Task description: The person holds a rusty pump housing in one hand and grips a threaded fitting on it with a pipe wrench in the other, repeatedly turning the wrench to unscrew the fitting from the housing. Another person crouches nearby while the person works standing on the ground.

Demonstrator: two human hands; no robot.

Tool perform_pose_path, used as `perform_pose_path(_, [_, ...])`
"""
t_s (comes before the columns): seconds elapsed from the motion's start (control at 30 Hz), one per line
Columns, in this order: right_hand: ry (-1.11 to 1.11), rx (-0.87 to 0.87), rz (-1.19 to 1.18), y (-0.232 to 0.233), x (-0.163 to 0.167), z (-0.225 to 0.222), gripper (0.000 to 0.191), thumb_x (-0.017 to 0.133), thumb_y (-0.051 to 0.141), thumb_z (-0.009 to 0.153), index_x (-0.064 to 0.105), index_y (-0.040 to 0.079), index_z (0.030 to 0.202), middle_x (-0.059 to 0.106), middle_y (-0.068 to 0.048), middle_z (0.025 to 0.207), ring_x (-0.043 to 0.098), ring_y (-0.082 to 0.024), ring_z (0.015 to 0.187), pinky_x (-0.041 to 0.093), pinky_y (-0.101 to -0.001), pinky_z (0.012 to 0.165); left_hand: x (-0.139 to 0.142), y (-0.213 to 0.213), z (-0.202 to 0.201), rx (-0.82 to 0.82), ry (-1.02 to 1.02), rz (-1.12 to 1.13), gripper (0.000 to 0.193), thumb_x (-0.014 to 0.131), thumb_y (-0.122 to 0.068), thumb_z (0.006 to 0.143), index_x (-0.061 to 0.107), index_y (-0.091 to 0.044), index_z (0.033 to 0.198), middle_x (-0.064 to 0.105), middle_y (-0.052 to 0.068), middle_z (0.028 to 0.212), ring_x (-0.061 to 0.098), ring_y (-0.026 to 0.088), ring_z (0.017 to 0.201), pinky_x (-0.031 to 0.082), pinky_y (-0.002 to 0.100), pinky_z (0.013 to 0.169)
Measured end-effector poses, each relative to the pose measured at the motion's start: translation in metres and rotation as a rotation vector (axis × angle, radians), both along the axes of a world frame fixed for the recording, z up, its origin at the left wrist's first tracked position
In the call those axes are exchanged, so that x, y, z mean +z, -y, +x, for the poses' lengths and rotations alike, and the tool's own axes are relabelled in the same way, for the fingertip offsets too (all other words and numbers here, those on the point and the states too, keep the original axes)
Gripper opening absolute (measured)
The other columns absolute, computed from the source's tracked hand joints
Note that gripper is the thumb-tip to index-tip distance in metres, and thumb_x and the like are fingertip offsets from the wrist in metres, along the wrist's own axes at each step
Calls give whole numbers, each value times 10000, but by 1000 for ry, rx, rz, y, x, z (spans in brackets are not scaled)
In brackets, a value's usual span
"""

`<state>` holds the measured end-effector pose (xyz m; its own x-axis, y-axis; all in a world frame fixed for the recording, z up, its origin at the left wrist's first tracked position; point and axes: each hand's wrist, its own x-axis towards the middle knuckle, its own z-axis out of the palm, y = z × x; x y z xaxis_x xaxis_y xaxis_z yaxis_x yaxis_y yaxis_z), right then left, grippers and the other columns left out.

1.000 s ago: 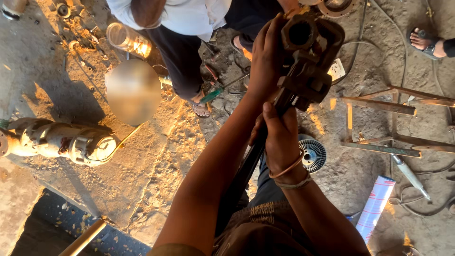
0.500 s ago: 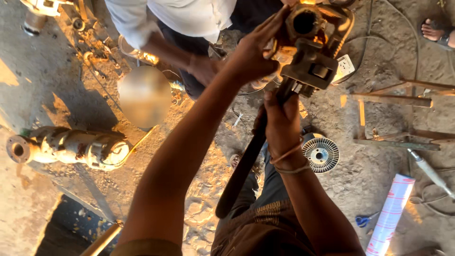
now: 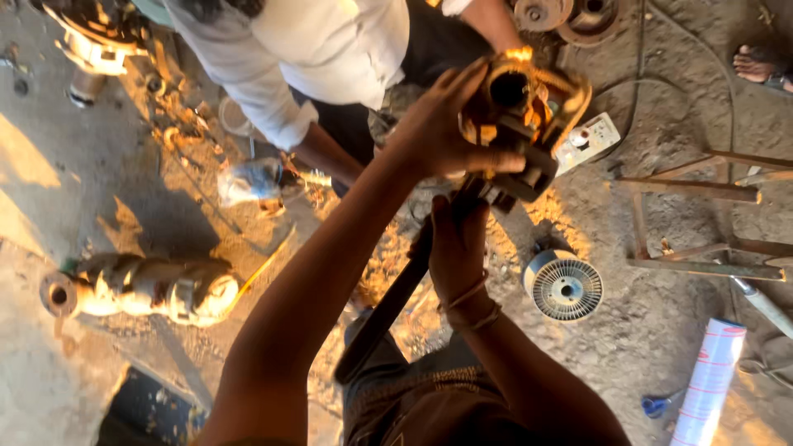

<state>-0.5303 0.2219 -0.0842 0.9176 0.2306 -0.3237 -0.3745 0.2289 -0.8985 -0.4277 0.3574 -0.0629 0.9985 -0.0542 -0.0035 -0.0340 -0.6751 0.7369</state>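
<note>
A rusty orange pump housing [image 3: 529, 116] with a round bore is held up in front of me. My left hand [image 3: 438, 132] grips its left side, fingers wrapped over the rim. My right hand [image 3: 458, 248], with thread bands at the wrist, grips a long dark wrench [image 3: 388, 306] whose jaw bites on the housing's underside. The wrench handle slants down to the lower left.
A person in a white shirt [image 3: 330, 49] crouches opposite, forearm reaching toward a small shiny part [image 3: 248, 182]. A motor shaft assembly [image 3: 140, 289] lies left on the dirt. A round finned cover [image 3: 563, 287], metal frame [image 3: 694, 223], white roll [image 3: 709, 380] and a bare foot [image 3: 756, 64] are on the right.
The view has drifted, so the housing and both hands now sit lower and further left in the picture. My grips on housing and wrench are unchanged. The other person's arm shows more.
</note>
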Motion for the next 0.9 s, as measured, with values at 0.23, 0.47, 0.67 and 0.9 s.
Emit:
perform_pose_path(0.23, [278, 105, 28, 49, -14, 18, 123, 609, 44, 1080, 502, 41, 1140, 584, -36, 867, 559, -130, 702, 480, -288, 584, -7, -10, 8, -163, 29, 2, 1414, 806, -833, 627, 225, -13, 1622, 404, 292, 1557, 483, 493, 1405, 420, 570, 1132])
perform_pose_path(0.47, [45, 105, -118, 54, 27, 15, 71, 570, 84, 1034, 516, 49, 1062, 551, -30, 607, 511, -123, 407, 424, -268, 359, -34, -9, 18, -259, 162, -121, 1419, 791, -857, 706, 157, 18, 1626, 338, 308, 1606, 432, 480, 1483, 444, 551, 1207])
perform_pose_path(0.67, [106, 10, -74, 21, 22, 2, 113, 561, 104, 1021, 462, 70, 1062, 550, -17, 628, 527, -121, 401, 459, -280, 350, -29, -4, 14, -216, 129, -104, 1405, 808, -812, 649, 172, -39, 1634, 286, 293, 1649, 352, 497, 1506, 371, 589, 1182])
perform_pose_path(0.9, [152, 36, -34, 18, 5, 3, 110, 519, 80, 1067, 424, 49, 1114, 550, -48, 671, 546, -143, 460, 509, -283, 402, -8, -4, 19, -242, 53, -23, 1374, 789, -848, 636, 233, -89, 1638, 328, 279, 1644, 379, 491, 1504, 379, 583, 1193])
